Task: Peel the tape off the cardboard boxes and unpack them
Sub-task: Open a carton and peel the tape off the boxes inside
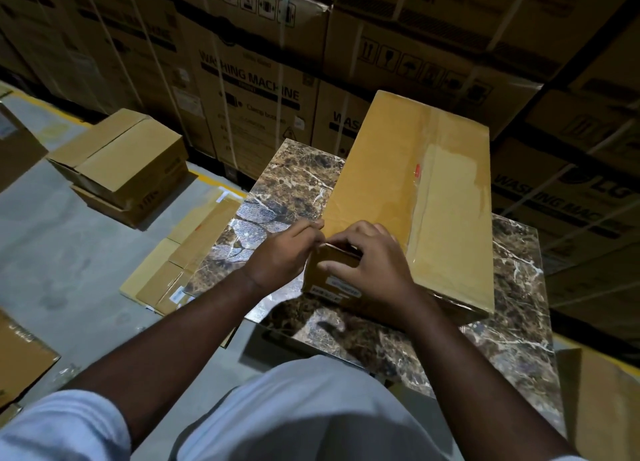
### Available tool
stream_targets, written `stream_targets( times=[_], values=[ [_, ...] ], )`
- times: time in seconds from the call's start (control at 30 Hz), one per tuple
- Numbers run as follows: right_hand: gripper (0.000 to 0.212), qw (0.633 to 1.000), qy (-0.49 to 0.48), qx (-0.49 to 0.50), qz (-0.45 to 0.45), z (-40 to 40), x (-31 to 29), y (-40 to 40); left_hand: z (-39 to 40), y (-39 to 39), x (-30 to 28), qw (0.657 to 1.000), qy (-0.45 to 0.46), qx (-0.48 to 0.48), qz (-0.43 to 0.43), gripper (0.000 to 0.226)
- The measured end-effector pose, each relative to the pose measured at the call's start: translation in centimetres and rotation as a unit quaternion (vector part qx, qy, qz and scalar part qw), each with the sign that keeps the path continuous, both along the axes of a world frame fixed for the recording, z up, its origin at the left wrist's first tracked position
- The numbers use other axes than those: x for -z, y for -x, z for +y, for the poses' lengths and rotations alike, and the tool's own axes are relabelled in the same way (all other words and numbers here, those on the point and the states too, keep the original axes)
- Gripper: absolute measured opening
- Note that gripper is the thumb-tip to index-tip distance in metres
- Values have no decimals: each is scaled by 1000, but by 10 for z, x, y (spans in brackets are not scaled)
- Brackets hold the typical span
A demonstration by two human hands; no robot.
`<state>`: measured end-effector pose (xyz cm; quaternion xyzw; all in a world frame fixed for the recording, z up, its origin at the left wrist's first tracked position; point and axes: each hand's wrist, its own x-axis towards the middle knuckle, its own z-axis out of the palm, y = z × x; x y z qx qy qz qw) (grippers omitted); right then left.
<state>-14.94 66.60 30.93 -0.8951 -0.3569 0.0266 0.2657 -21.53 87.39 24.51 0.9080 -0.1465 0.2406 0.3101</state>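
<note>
A long cardboard box (408, 197) lies on the marble-patterned tabletop (512, 287), reaching from its near edge back toward the far edge, with clear tape (446, 197) running lengthwise over the top seam. The person stands at the near edge with both hands at the box's near end. The left hand (282, 252) has its fingertips drawn together at the near left corner of the box, pinching what looks like the tape's end, though the strip there is too thin and glossy to make out surely. The right hand (370, 263) is curled over the near end face, fingers pressing down by the white label (343, 284), steadying the box. I'd judge the box stiff and fairly light for its length, likely to slide on that polished surface unless held down. The tape looks thin, slick and prone to tearing into slivers; the best hold is a lifted corner at the end, pulled low and steady along the seam. More boxes (121, 162) wait on the floor to the left.
</note>
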Motion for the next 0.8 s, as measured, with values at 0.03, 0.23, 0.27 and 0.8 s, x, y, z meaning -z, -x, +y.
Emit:
stream_targets(
  times=[0.03, 0.23, 0.27, 0.8],
  values=[
    [31, 1000, -15, 8, -6, 4, 1, 1, 4, -3, -3, 1000, -13, 12, 8, 16],
    [8, 991, -70, 85, 72, 13, 7, -2, 10, 4, -3, 997, 51, 36, 39, 36],
    [9, 989, -75, 95, 89, 14, 6, -3, 6, 9, 4, 997, 60, 13, 48, 47],
    [9, 985, -107, 79, 110, 10, 9, -3, 8, 12, 10, 999, 38, -23, -13, 26]
  ],
)
